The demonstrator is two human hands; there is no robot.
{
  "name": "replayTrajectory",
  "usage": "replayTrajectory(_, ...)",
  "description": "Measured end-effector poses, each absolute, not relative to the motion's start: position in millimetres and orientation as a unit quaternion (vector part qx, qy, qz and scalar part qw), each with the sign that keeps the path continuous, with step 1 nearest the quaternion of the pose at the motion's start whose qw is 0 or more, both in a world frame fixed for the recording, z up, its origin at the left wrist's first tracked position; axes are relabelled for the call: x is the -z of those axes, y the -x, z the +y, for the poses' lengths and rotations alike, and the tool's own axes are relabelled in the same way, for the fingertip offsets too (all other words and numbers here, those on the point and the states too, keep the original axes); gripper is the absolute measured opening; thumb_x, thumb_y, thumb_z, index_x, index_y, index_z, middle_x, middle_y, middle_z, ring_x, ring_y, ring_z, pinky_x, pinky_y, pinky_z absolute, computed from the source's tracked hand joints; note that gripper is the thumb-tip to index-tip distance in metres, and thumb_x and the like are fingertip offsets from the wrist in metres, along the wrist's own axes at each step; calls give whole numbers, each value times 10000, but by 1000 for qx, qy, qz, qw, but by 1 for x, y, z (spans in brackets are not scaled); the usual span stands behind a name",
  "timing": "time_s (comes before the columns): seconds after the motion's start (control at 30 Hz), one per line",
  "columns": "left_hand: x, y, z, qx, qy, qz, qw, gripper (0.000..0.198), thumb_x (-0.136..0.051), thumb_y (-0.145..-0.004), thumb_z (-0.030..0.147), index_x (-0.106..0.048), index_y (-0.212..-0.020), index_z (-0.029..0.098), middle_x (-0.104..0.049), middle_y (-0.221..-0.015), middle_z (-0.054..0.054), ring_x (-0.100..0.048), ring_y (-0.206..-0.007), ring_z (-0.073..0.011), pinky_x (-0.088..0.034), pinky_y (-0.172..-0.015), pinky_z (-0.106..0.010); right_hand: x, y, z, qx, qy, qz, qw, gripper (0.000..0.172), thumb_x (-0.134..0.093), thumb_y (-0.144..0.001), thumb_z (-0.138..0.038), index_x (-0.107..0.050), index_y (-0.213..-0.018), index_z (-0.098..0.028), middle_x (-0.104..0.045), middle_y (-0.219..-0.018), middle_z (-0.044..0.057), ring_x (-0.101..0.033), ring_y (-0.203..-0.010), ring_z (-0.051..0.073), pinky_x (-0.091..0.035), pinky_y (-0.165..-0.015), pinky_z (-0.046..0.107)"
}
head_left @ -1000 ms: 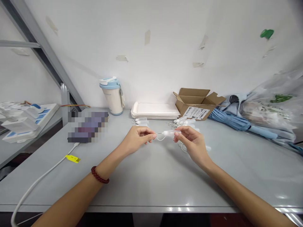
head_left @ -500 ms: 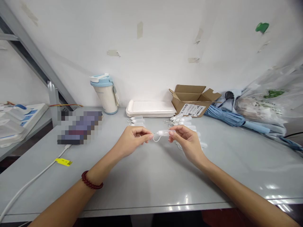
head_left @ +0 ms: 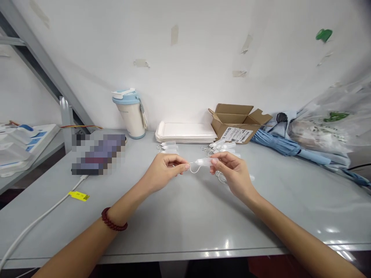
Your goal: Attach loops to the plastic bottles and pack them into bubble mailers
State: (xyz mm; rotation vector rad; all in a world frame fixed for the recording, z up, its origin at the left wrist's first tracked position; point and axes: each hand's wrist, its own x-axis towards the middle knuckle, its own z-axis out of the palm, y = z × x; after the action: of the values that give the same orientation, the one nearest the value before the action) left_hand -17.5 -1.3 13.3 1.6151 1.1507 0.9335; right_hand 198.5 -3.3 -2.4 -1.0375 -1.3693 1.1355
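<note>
Above the middle of the table, my right hand (head_left: 230,168) pinches the rear of a small translucent needle-tip squeeze bottle (head_left: 203,161), which lies level with its tip to the left. My left hand (head_left: 166,170) is closed at that tip, thumb against fingers. A thin white strap (head_left: 195,171) loops from the bottle's neck into the left fingertips, which hide its capped end. A short thin needle shows between fingers and bottle. Behind my right hand lies a pile of similar bottles (head_left: 223,145), partly covered. More bottles (head_left: 169,146) lie in a row behind my left hand.
Along the wall stand a cream tumbler (head_left: 131,117), a stack of white padded envelopes (head_left: 185,132) and an open cardboard box (head_left: 234,125). A folded blue umbrella (head_left: 278,143) and plastic bag (head_left: 321,131) lie right. At left, a blurred-out phone (head_left: 100,154) trails a white cable (head_left: 43,220).
The view has shifted slightly. Both hands and the bottle sit a little further right in the picture, and the needle shows more clearly. Both pinches stay closed.
</note>
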Motion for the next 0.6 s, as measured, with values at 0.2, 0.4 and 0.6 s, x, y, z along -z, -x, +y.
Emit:
replayTrajectory(0.2, -15, 17, -4, -371, -660, 462, 462, 197, -658, -740, 353, -699, -742, 160, -591, -635, -3, -522, -611, -118, -419, -563, -231, 2, -199, -5, -440, 448, -584, 514, 217, -676, -757, -382, -630, -857, -195, -619, -607, -11, -585, -588, 142, -447, -591, 300)
replayTrajectory(0.4, -17, 17, -5, -376, -664, 458, 456, 203, -647, -744, 356, -698, -744, 160, -600, -647, -12, -523, -618, -124, -432, -575, -238, 2, -198, -4, -453, 443, -583, 508, 219, -673, -757, -382, -625, -855, -192, -617, -607, -8, -585, -582, 143, -461, -593, 309)
replayTrajectory(0.6, -15, 18, -3, -377, -666, 454, 456, 203, -645, -746, 351, -693, -740, 154, -629, -682, -25, -535, -630, -128, -444, -590, -243, 3, -197, -5, -448, 435, -584, 518, 214, -672, -757, -381, -621, -851, -195, -613, -609, -12, -583, -580, 143, -461, -603, 314)
